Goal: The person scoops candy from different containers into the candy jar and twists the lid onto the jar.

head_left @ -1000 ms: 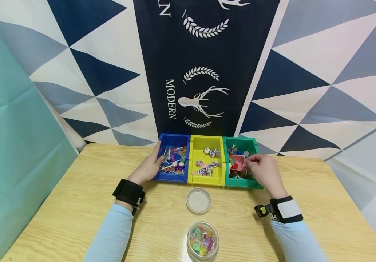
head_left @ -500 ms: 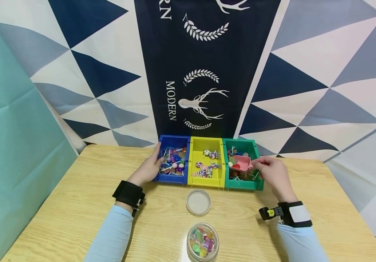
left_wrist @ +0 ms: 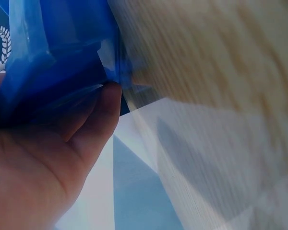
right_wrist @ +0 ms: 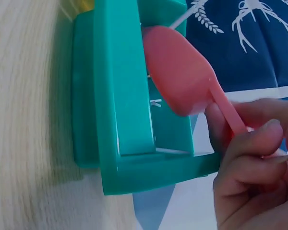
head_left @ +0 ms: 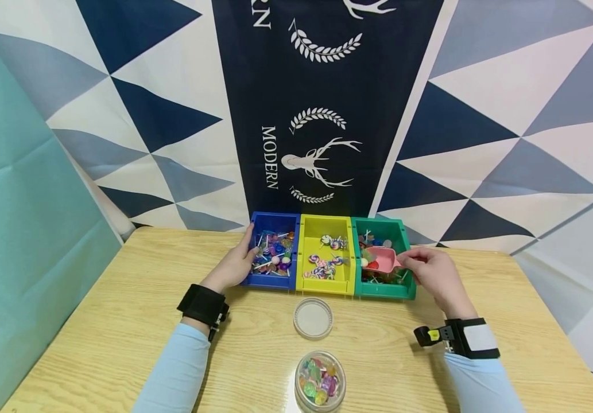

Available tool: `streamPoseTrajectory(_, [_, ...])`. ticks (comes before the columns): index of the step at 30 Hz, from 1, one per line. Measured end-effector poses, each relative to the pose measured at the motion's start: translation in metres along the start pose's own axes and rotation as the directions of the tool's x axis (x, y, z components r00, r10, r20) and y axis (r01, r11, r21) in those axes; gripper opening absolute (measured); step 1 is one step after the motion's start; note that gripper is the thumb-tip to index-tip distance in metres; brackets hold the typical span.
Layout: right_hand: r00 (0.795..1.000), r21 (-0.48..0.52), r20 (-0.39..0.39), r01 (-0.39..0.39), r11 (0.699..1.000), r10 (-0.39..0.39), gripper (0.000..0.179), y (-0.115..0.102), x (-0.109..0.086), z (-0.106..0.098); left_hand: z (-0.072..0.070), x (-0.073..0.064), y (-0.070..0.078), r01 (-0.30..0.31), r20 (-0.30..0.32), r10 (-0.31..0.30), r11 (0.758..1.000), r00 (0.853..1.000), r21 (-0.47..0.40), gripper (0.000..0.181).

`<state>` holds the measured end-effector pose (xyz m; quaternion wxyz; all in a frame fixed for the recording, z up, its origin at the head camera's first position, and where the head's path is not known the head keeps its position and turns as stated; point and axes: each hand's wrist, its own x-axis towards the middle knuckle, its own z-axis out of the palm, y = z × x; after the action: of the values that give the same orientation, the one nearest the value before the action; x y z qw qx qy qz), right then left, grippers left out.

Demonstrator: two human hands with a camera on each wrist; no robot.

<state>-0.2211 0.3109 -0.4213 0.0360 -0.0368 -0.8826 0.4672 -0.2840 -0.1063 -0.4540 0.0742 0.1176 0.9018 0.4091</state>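
Small multicoloured candies (head_left: 389, 277) seemed to be being scooped from the green rectangular plastic bin (head_left: 386, 291), right of centre in the head view; the next move was judged to call for the pink plastic scoop (head_left: 386, 259) to be kept level and raised clear of the bin's rim. The scoop's handle was pinched between the thumb and curled fingers (right_wrist: 249, 175) of the right hand (head_left: 433, 278), and in the right wrist view the scoop's bowl lay to the upper left of the fingertips. Left of centre, the outer wall of the blue rectangular plastic bin (head_left: 270, 280) was gripped between the thumb and fingers of the left hand (head_left: 231, 267)
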Motion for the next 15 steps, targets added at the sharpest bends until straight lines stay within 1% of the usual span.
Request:
streamPoseTrajectory(3, [0.999, -0.020, 0.024, 0.037, 0.999, -0.037, 0.025, 0.000, -0.001, 0.001, 0.000, 0.001, -0.001, 0.001, 0.002, -0.001, 1.000, 1.000, 0.001, 0.063])
streamPoseTrajectory(5, [0.998, -0.028, 0.026, 0.062, 0.998, -0.061, 0.023, 0.000, -0.002, 0.003, 0.000, 0.002, -0.001, 0.003, 0.003, -0.003, 1.000, 1.000, -0.002, 0.063])
streamPoseTrajectory(7, [0.996, -0.067, 0.018, 0.088, 0.994, -0.087, 0.022, 0.000, -0.003, 0.006, 0.000, 0.002, -0.001, 0.000, 0.004, 0.000, 1.000, 1.000, -0.003, 0.063])
streamPoseTrajectory(9, [0.993, -0.125, 0.001, 0.114, 0.986, -0.115, 0.021, -0.002, -0.004, 0.010, 0.000, 0.001, -0.001, -0.001, 0.005, 0.001, 1.000, 1.000, -0.001, 0.064])
streamPoseTrajectory(12, [0.987, -0.209, -0.008, 0.158, 0.965, -0.163, 0.019, -0.004, -0.004, 0.018, 0.000, 0.002, -0.001, -0.001, 0.003, 0.001, 1.000, 1.000, 0.004, 0.064])
streamPoseTrajectory(15, [0.981, -0.240, -0.012, 0.187, 0.953, -0.196, 0.016, -0.004, -0.004, 0.024, 0.002, 0.002, -0.002, -0.006, 0.004, 0.006, 1.000, 1.000, 0.008, 0.064])
